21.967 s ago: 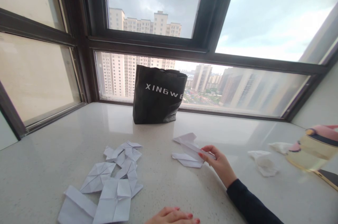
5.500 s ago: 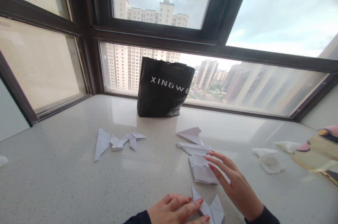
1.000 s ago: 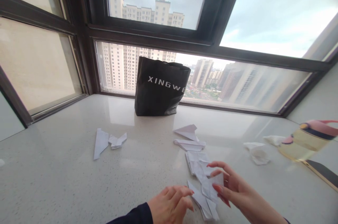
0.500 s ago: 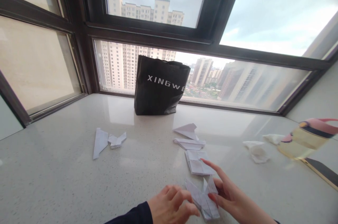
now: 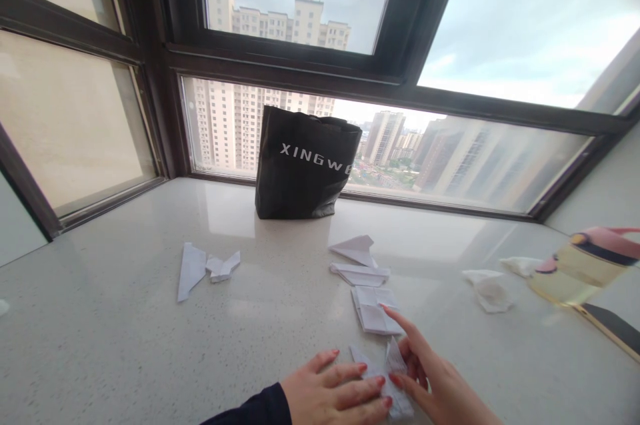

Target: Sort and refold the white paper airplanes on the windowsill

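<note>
Near the bottom edge, a folded paper piece (image 5: 399,403) lies on the pale speckled counter. My left hand (image 5: 340,390) is spread flat with its fingertips on this paper. On the paper's right side, my right hand (image 5: 427,371) has its thumb and curled fingers at a raised flap, its index finger stretched forward over a square folded paper (image 5: 375,318). Past the square lie a flat folded strip (image 5: 360,273) and a paper plane (image 5: 354,249).
On the left lie a folded paper wing (image 5: 191,271) and a small paper shape (image 5: 223,267). A black bag (image 5: 305,171) stands by the window. Crumpled tissues (image 5: 490,289), a pink-lidded bottle (image 5: 583,265) and a dark phone (image 5: 613,326) are at the right.
My left hand has spread its fingers and come down onto the folded paper, covering more of it. The raised flap by my right hand stands differently. The view has shifted slightly.
</note>
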A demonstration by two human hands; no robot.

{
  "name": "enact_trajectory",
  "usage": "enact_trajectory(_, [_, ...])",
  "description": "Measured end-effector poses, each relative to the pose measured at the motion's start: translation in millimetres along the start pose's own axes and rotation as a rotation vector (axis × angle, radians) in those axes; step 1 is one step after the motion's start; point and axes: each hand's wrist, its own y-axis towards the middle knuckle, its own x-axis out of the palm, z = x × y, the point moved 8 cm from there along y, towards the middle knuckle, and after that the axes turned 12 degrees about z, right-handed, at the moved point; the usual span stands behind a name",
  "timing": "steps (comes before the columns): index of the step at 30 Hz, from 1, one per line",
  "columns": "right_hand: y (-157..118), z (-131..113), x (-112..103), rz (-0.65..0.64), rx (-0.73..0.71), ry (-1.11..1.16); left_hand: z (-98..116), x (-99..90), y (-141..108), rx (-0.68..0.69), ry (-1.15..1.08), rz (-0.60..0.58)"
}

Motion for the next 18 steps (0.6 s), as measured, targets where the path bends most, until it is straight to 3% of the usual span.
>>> enact_trajectory(5, [-5, -10, -13, 0.139, -0.215, -0.245, -2, -3.6, 0, -0.027, 0.036, 0.064])
enact_trajectory(9, [-6, -38, -9, 0.023, -0.354, -0.304, -2, -3.4, 1, -0.021, 0.048, 0.073])
enact_trajectory(14, [8, -110, 7, -0.109, -0.484, -0.244, -2, -0.6, -1, -0.052, -0.005, 0.127])
enact_trajectory(18, [33, -175, 53, -0.186, -0.611, -0.197, -1, 15.8, -10, -0.100, -0.153, 0.079])
